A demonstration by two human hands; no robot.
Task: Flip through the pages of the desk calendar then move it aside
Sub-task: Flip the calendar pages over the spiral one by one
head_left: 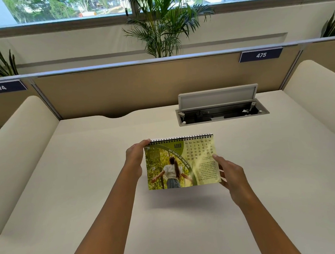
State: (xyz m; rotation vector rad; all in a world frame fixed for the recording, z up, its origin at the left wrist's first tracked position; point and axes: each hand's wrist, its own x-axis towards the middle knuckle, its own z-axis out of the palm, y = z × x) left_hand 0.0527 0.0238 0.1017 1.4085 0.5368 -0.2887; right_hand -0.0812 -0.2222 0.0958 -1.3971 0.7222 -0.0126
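A spiral-bound desk calendar is held up above the cream desk, its green March page facing me, with a photo of a person among trees. My left hand grips its left edge near the black spiral, thumb at the top corner. My right hand holds the right edge, thumb on the front of the page and fingers behind it. The calendar's shadow falls on the desk below it.
An open cable box with a raised lid is set into the desk behind the calendar on the right. Tan partition panels close off the back, cream dividers both sides. A potted palm stands beyond the partition.
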